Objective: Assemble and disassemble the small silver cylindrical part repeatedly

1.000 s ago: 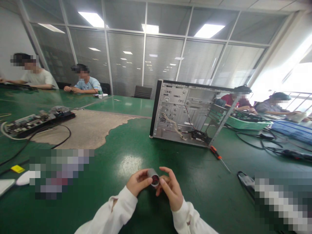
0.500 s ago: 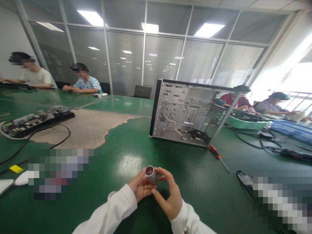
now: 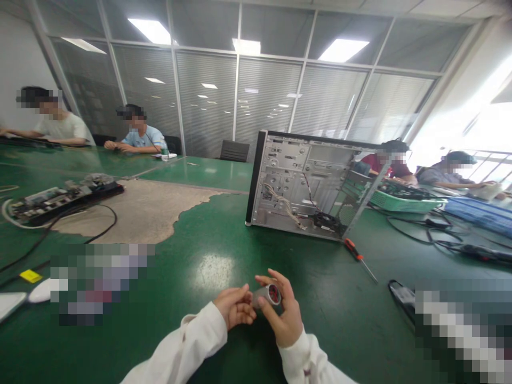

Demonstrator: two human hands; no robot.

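Note:
A small grey, see-through cylindrical container (image 3: 262, 296) with red bits inside lies tipped on its side in the air, its round end facing right. My right hand (image 3: 286, 312) grips it between thumb and fingers. Close against the container's left end is my left hand (image 3: 236, 306), its fingers curled and pressed together. Whether those fingertips touch the container or hold something small is hidden. Both hands are above the green table (image 3: 208, 336) near its front edge.
An open computer case (image 3: 296, 184) stands ahead, with a screwdriver (image 3: 354, 250) at its right corner. A circuit board assembly (image 3: 64, 197) and cables lie left. Baskets, a green one (image 3: 404, 202) and a blue one (image 3: 480, 213), stand right. Several people sit around the table.
The container has turned from nearly upright to lying sideways and moved right, from my left hand into my right hand's grip. My left fingers have curled in.

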